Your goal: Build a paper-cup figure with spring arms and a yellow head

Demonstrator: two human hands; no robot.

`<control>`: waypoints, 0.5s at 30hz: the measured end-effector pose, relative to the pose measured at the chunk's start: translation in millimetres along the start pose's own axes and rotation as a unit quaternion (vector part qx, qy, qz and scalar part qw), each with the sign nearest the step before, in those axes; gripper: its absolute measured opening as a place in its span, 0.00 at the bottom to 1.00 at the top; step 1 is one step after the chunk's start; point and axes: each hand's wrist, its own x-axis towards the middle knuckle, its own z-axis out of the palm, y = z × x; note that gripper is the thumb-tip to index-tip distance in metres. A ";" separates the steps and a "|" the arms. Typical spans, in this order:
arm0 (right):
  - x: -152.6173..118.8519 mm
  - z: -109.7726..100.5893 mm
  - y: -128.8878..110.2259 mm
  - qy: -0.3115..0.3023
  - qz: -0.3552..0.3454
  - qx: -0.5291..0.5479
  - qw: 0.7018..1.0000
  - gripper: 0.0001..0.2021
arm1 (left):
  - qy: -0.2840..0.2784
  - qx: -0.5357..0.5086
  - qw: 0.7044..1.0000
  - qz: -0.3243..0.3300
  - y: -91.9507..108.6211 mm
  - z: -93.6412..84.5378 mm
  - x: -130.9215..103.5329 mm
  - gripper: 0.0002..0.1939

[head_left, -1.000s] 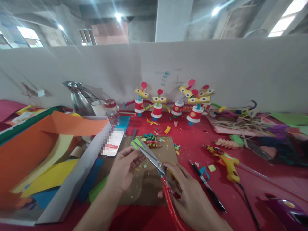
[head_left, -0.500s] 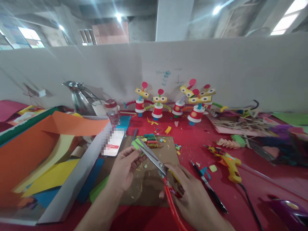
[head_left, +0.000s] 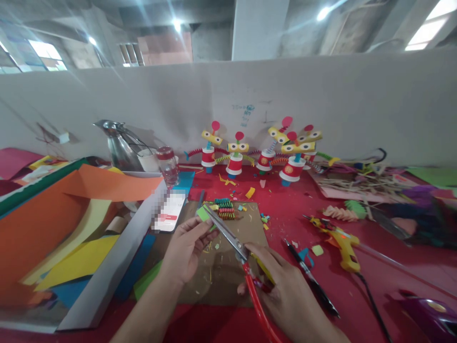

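Between thumb and fingers, my left hand (head_left: 189, 245) pinches a small light green paper piece (head_left: 203, 214) above the brown board (head_left: 214, 290). My right hand (head_left: 282, 281) is wrapped round the handles of red-handled scissors (head_left: 252, 281). The metal blades point up and left, their tips at the green paper; they look nearly closed. Behind the paper, folded paper springs (head_left: 225, 213) lie on the board's far part.
Several paper-cup robot figures (head_left: 234, 163) stand along the wall. At left is a box (head_left: 87, 297) of coloured paper, with a phone (head_left: 170, 212) beside it. A pen (head_left: 312, 278) and yellow glue gun (head_left: 344, 245) lie at right.
The scissor blades have come closer together on the green paper, and less of the paper shows. Both hands remain in nearly the same place.
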 end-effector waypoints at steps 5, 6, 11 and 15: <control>0.2 -0.2 1.7 -0.009 0.003 0.007 1.000 0.25 | 0.006 -0.018 1.000 -0.001 -0.1 0.2 -0.3 0.09; 0.3 0.0 2.0 -0.006 0.005 0.006 1.000 0.25 | 0.007 -0.017 1.000 -0.002 -0.3 0.0 -0.2 0.09; 0.3 1.9 0.9 -0.007 0.012 0.014 1.000 0.24 | 0.004 -0.017 1.000 -0.002 -1.0 -1.1 0.5 0.09; -0.5 3.9 -2.1 0.007 0.025 0.043 0.999 0.23 | 0.007 -0.015 1.000 -0.005 -0.7 -0.2 0.6 0.08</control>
